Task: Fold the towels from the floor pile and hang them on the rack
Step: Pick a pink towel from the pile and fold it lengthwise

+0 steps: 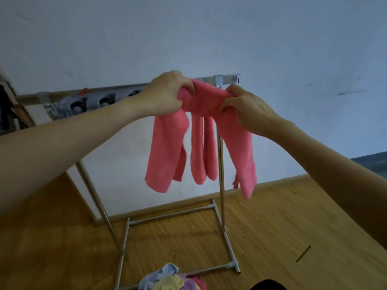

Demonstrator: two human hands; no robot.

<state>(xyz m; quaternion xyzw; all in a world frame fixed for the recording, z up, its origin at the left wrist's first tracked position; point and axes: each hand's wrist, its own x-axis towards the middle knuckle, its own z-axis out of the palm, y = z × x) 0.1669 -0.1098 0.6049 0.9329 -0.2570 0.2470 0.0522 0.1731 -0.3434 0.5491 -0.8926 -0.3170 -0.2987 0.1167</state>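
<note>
Towel (pixel 201 97), pink, is held bunched at the level of the rack's top bar (pixel 226 78), with several folds hanging down in front of the upright post (pixel 221 164). Whether the cloth already rests on the bar or is held just in front of it cannot be told, since the hands hide the contact.

Hand state:
- Left hand (pixel 165 95): fingers curled round the left end of the bunched section, gripping it.
- Right hand (pixel 245 107): fingers and thumb pinching the right end of the same section.

Remaining stock: a pile of towels (pixel 169 278) in blue, yellow and purple lies on the wooden floor (pixel 293 216) at the base frame of the rack (pixel 209 208), so the task appears to be at an early or middle stage.

Likely faults from this position:
- Uneven drape. The hanging folds differ in length; if released as they are, the heavier side may drag the towel off the bar.
- Loss of fold. The cloth is gathered rather than laid flat; letting go with one hand first could let the layers slide apart.
- Placement near the bar end. The towel sits close to the right end of the bar, beside the bracket (pixel 218 79); a sideways pull could slip it off the end.
- Rack disturbance. The frame looks light; a downward tug while smoothing could shift it.
</note>
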